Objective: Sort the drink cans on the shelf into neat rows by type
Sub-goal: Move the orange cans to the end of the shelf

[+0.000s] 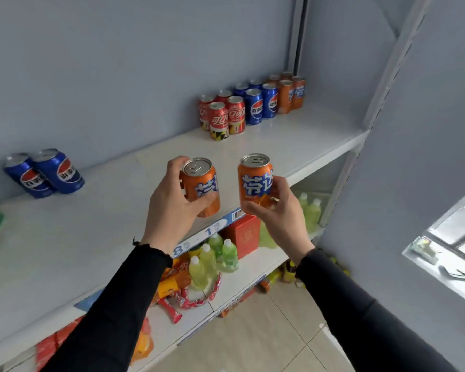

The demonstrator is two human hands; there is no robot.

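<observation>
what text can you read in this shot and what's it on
"芬达": orange can in left hand, partly covered; whole on orange can in right hand.
"百事": blue cans, partly legible.
"可口": red cans, partly legible.
"8", "1": shelf-edge price strip; the rest blurred.
Red box: unreadable.

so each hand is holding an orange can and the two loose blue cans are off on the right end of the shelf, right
Not quite. The head view shows the two loose blue cans on the left end of the shelf. The left hand and right hand do each hold an orange can.
</observation>
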